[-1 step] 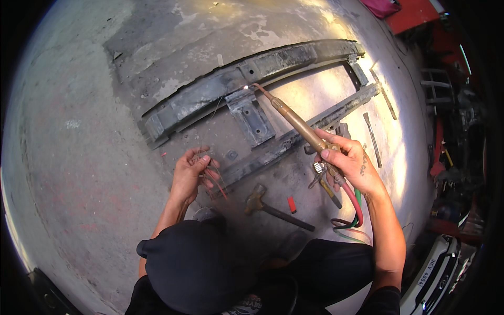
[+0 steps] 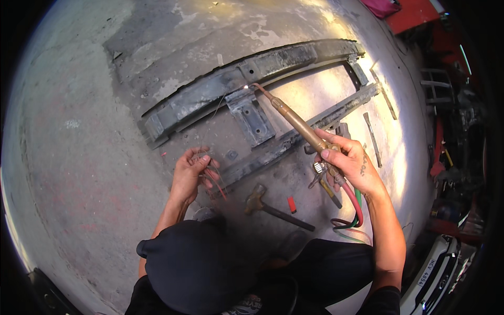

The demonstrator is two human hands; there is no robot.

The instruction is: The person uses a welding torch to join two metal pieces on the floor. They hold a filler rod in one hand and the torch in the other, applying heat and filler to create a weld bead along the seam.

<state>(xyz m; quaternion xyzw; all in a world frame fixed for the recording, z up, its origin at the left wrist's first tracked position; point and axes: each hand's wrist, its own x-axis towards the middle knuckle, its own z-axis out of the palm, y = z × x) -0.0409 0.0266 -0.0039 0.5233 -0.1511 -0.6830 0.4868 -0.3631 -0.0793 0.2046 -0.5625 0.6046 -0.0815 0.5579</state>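
Observation:
My right hand grips a brass gas torch by its rear end, near the valves. Its bent copper tip reaches a small bright spot where a flat bracket with holes meets the long curved bar of a dark metal frame. Closed fingers of my left hand pinch a thin wire rod. From there the rod runs up toward the glowing joint. A reddish length of wire hangs below the same hand. The frame lies on the concrete floor, its straight lower bar passing between my hands.
Red and green hoses curl down from the torch. A hammer and a small red block-shaped object lie close to my knees. Right of the frame rests a metal bar. A white car bumper and parts line the right side.

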